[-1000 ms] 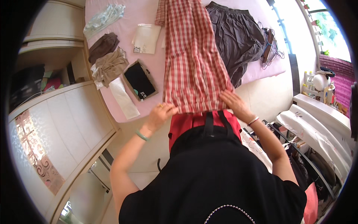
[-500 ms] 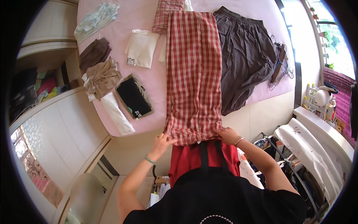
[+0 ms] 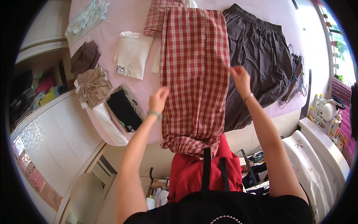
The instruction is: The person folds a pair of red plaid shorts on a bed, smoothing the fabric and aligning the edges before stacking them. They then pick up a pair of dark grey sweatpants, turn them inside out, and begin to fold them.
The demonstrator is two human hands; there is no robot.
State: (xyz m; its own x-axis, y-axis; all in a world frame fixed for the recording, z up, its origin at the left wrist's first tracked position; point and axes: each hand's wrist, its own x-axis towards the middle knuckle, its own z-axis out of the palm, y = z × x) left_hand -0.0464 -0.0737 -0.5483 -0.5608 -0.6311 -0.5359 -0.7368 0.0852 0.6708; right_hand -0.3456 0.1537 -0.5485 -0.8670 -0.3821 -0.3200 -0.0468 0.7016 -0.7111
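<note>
Red plaid trousers (image 3: pixel 194 74), folded into a long strip, lie on the bed with their gathered waistband (image 3: pixel 190 145) hanging over the near edge against my red clothing. My left hand (image 3: pixel 159 99) is by their left edge, fingers loosely bent, fingertips over the cloth. At the right edge, higher up, is my right hand (image 3: pixel 241 80), its fingers partly bent and slightly apart. I see no cloth gripped in either hand. A dark grey skirt-like garment (image 3: pixel 257 56) with an elastic waist lies to the right, partly under my right hand.
On the pink bed sheet (image 3: pixel 108 37) at the left lie a folded white garment (image 3: pixel 133 54), brown clothes (image 3: pixel 93 86), a black folded item (image 3: pixel 125 109) and a pale blue-white cloth (image 3: pixel 87 20). Hangers (image 3: pixel 296 76) lie at the right edge. A clothes rack (image 3: pixel 250 168) stands below right.
Both hands have let go of the waistband and moved forward along the sides of the trousers. The waistband has slumped toward me.
</note>
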